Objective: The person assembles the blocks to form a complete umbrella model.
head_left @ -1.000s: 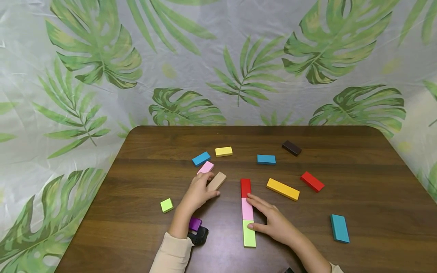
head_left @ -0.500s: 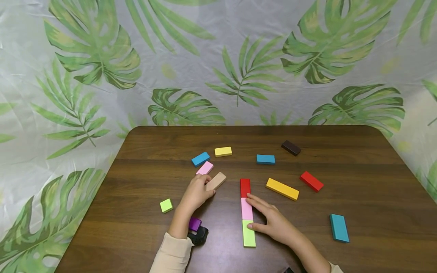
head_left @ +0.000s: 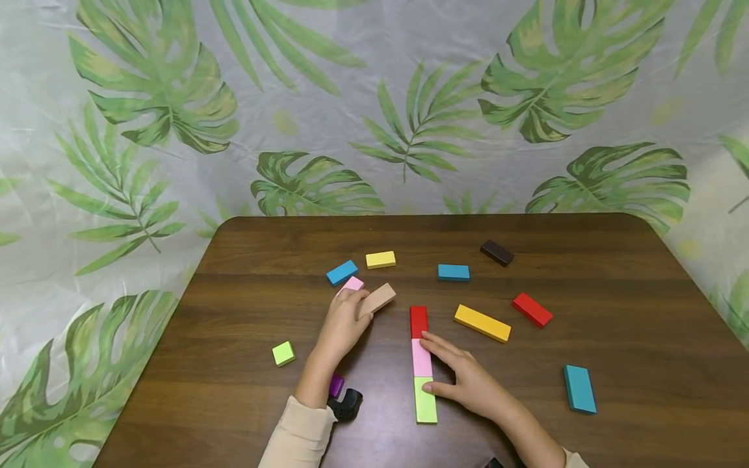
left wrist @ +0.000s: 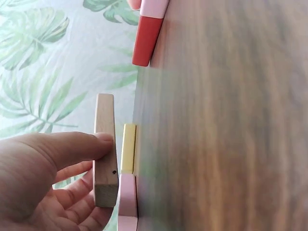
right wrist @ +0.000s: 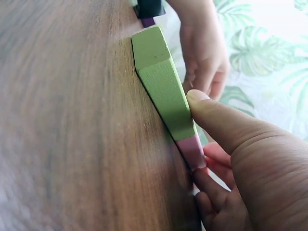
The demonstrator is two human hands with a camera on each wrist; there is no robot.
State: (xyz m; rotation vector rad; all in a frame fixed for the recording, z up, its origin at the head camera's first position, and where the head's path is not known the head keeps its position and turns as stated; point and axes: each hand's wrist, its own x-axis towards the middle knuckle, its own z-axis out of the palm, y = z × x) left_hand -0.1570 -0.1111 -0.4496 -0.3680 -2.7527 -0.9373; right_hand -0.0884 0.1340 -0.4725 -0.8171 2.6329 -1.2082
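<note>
My left hand (head_left: 342,322) pinches a plain wooden block (head_left: 379,299) between thumb and fingers. In the left wrist view the wooden block (left wrist: 104,149) is raised off the tabletop, its far end sticking out past the thumb. Right of it, a straight row lies end to end: a red block (head_left: 418,321), a pink block (head_left: 421,364) and a lime green block (head_left: 426,409). My right hand (head_left: 471,380) rests against the row's right side. Its thumb touches the green block (right wrist: 163,96), and its fingertips reach the pink block (right wrist: 191,151).
Near my left hand lie another pink block (head_left: 354,284), a blue block (head_left: 342,273), a yellow block (head_left: 381,260), a small lime block (head_left: 283,353) and a purple block (head_left: 336,385). Rightward are blue (head_left: 453,273), dark brown (head_left: 497,253), orange (head_left: 482,323), red (head_left: 532,309) and teal (head_left: 580,389) blocks.
My left hand has lifted the wooden block from the table and shifted it slightly away and to the right. The right hand and the row stay in place.
</note>
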